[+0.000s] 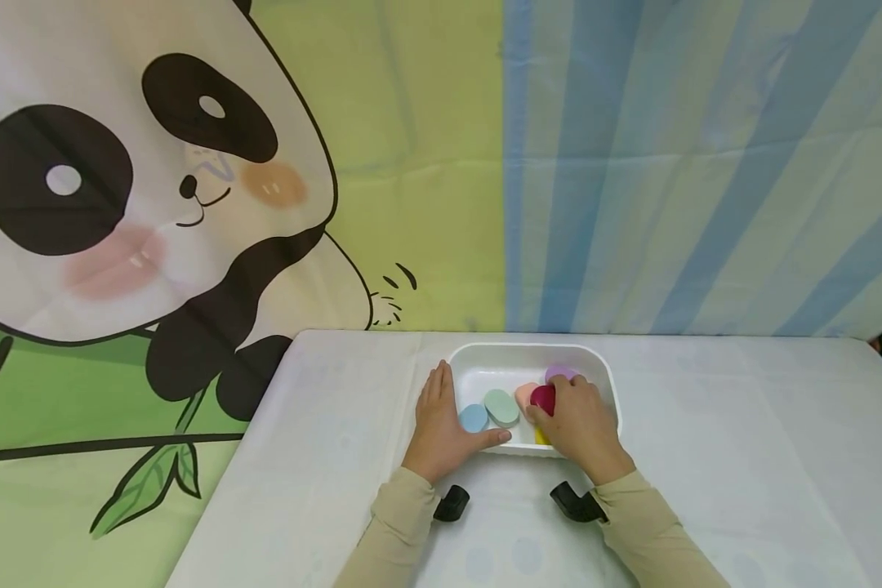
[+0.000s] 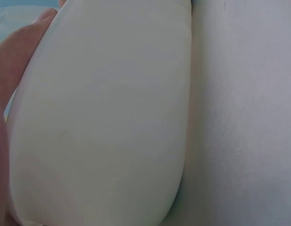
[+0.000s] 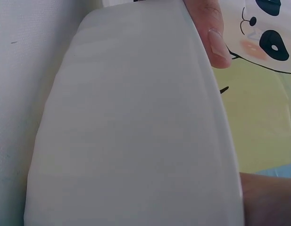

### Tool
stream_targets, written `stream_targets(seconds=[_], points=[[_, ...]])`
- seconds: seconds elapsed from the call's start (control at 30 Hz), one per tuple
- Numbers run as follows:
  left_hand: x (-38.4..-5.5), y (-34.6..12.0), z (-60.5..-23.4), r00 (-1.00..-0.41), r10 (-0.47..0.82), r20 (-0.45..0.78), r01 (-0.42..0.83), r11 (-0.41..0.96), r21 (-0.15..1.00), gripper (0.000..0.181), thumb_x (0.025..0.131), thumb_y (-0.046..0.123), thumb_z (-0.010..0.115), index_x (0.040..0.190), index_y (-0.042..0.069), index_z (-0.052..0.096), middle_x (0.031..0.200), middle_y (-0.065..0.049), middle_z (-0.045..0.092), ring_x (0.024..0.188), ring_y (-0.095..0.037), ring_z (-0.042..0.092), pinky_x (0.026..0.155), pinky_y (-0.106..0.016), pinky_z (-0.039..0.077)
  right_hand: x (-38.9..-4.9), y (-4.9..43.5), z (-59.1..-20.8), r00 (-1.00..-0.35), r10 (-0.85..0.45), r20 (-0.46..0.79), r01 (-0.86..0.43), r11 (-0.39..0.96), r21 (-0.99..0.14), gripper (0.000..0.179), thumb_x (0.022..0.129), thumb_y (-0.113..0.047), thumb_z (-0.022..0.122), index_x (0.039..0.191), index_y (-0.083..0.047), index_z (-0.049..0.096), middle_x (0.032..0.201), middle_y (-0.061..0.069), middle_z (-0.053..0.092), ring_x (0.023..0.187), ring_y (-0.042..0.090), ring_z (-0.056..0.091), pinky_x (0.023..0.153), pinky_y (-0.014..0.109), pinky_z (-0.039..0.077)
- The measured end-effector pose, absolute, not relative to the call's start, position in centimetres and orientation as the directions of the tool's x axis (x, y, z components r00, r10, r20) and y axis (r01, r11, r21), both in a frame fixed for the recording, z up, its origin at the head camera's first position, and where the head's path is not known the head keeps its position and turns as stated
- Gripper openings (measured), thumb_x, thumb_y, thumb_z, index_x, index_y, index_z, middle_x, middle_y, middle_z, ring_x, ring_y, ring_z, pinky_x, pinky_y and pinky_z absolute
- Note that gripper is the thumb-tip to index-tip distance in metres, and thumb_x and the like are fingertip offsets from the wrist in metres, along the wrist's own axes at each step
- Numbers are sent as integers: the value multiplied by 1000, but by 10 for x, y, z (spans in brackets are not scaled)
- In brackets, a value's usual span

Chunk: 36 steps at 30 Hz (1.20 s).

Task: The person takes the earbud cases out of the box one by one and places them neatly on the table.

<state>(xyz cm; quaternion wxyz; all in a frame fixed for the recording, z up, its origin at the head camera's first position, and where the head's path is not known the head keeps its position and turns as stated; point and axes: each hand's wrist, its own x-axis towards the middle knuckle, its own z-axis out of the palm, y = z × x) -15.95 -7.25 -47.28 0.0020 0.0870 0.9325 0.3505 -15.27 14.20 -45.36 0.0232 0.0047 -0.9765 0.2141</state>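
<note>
The right hand (image 1: 584, 420) pinches a crimson rounded piece (image 1: 542, 398) between thumb and fingers, inside a white rectangular tray (image 1: 478, 380); whether the piece is lifted off the tray floor I cannot tell. Just beyond this grip lies a lilac piece (image 1: 561, 373), close on its left a peach piece (image 1: 524, 395), and on its near side a yellow piece (image 1: 541, 438), partly hidden. Farther left of the grip are a mint-green disc (image 1: 501, 407) and a light-blue disc (image 1: 474, 418). Beside them, the left hand (image 1: 441, 433), thumb spread wide from straight fingers, rests against the tray's left end.
</note>
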Motion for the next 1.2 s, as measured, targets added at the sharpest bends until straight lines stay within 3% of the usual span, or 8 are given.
stream_targets(seconds=[0.3, 0.47, 0.77, 1.2], points=[[-159, -72, -471, -986, 161, 55, 156, 729, 666, 138, 65, 66, 85, 161, 1, 9, 167, -13, 12, 152, -34, 11, 120, -56, 17, -152, 145, -450, -996, 1, 86, -42, 870, -491, 61, 86, -27, 78, 128, 10, 56, 113, 28, 59, 99, 39, 59, 82, 52, 58], [-158, -72, -472, -986, 160, 52, 153, 727, 669, 138, 66, 65, 85, 161, 1, 9, 167, -14, 11, 152, -35, 11, 120, -56, 16, -152, 155, -445, -991, 4, 131, -70, 829, -554, 55, 87, -23, 76, 123, 14, 55, 110, 29, 59, 94, 40, 60, 81, 52, 58], [-159, -73, -474, -985, 165, 50, 156, 731, 664, 138, 66, 67, 84, 161, 2, 8, 168, -12, 10, 153, -33, 9, 121, -54, 14, -149, 166, -438, -978, -8, 209, -126, 820, -558, 50, 87, -23, 76, 120, 11, 60, 115, 29, 60, 96, 41, 61, 81, 54, 57], [-158, -73, -473, -986, 158, 60, 156, 720, 676, 136, 66, 64, 85, 161, 1, 10, 167, -13, 12, 152, -35, 12, 120, -56, 17, -148, 183, -428, -974, 38, 222, -104, 798, -594, 54, 86, -29, 80, 123, 7, 62, 106, 23, 61, 85, 31, 58, 72, 46, 58]])
